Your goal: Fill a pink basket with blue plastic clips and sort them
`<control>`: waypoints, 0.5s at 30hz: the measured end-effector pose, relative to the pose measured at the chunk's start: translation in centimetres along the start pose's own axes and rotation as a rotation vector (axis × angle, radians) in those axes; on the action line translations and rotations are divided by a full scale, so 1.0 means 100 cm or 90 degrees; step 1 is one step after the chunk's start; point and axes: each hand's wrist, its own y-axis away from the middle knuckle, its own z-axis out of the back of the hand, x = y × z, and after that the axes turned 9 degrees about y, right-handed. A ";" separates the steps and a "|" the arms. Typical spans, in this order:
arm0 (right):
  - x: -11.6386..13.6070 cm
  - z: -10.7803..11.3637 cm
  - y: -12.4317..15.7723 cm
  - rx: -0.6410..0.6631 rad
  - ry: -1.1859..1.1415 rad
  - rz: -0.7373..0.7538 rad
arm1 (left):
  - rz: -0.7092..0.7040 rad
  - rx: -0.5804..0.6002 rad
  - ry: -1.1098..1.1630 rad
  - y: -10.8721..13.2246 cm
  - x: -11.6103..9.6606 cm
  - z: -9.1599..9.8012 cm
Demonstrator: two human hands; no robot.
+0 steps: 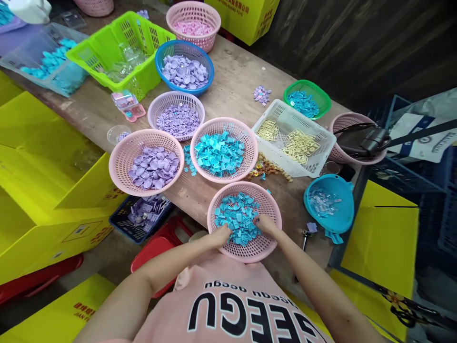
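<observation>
Both my hands reach into a pink basket (266,202) at the table's near edge, filled with small teal plastic pieces (237,214). My left hand (221,235) rests at the basket's near left side, fingers curled into the pieces. My right hand (264,223) sits at the near right side, fingers bent down among the pieces. What either hand holds is hidden.
Several baskets stand on the wooden table (232,85): pink ones with purple caps (153,167) and teal pieces (219,153), a blue one (184,71), a green crate (117,50), a white crate (294,138). Yellow cartons (39,190) sit left, a teal bowl (330,202) right.
</observation>
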 end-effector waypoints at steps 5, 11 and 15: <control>0.002 0.010 -0.008 -0.176 -0.061 -0.100 | 0.018 -0.075 0.013 -0.011 0.005 0.019; 0.025 0.019 -0.027 -0.221 -0.034 -0.072 | 0.036 -0.156 0.021 -0.021 0.000 0.036; 0.023 0.019 -0.037 -0.150 -0.031 -0.073 | 0.030 -0.079 0.052 -0.022 0.006 0.036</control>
